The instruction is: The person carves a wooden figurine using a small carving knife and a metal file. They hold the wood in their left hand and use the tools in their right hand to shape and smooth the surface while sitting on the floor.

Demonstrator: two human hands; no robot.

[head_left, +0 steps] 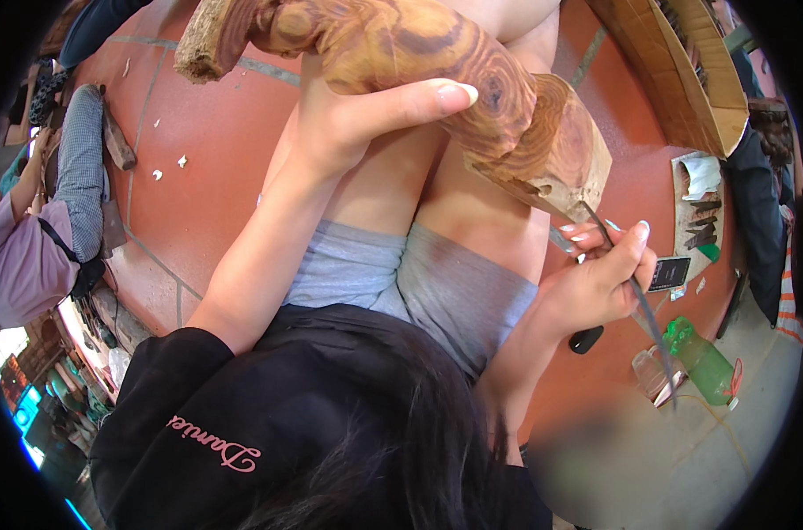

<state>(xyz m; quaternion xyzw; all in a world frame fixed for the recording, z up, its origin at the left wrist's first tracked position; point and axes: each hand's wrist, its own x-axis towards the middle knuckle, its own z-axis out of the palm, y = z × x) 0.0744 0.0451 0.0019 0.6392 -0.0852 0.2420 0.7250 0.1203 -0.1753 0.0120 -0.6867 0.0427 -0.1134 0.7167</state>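
A carved piece of wood (401,53), polished with swirling brown grain, lies across above my bare knees. Its left end and lower right end are paler and rougher. My left hand (353,124) grips the carving's near side, thumb along the grain and fingers hidden beneath. At the lower right, my right hand (600,283) is closed around a thin dark metal rod like a slim file (651,320). The rod's upper tip meets the pale right end of the wood, while its other end points down toward the floor.
A cardboard box (671,75) stands at the upper right. Nearby on the red tiles are dark wood pieces (704,225), a phone (671,274), a clear cup (651,371) and a green bottle (706,367). A person (30,265) in purple sits at the left.
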